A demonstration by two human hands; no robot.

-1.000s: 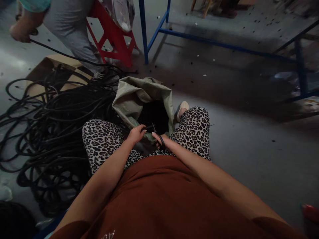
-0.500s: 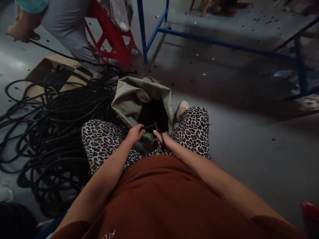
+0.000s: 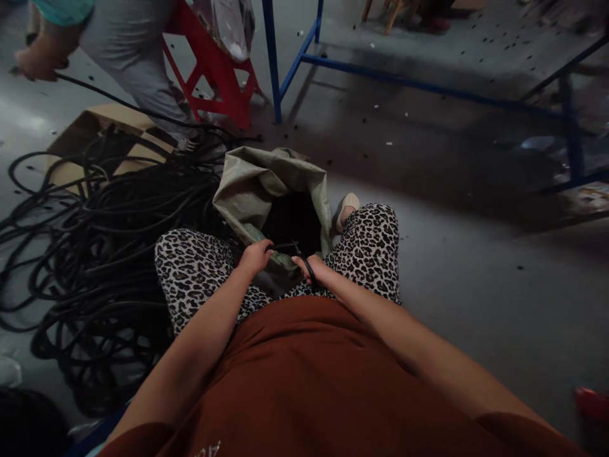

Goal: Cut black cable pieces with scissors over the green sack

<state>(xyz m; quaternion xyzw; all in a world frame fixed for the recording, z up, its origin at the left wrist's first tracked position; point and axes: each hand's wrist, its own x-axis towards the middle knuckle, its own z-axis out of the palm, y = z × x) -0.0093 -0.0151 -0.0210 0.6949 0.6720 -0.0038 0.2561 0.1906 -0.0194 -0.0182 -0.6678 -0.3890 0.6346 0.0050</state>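
Between my knees stands a grey-green woven sack [image 3: 245, 184] with its mouth spread and a dark inside. At its near rim my left hand [image 3: 255, 258] is closed on a black rubber cord [image 3: 281, 245], whose end points right over the opening. My right hand [image 3: 311, 266] grips black-handled scissors [image 3: 309, 269], their blades beside the cord's end. Whether the blades touch the cord I cannot tell. To the left, a large tangle of black cord [image 3: 128, 209] covers the floor.
An open cardboard box [image 3: 107, 114] lies behind the tangle. A co-worker's hand [image 3: 40, 62] holds a length of cord at upper left, near a red stool [image 3: 214, 76]. A blue metal frame [image 3: 380, 75] crosses the back. Small black bits dot the floor.
The scissor blades have shifted slightly at the cord's end, and the right hand has moved a little. The co-worker's hand has shifted slightly. The sack stays in place.
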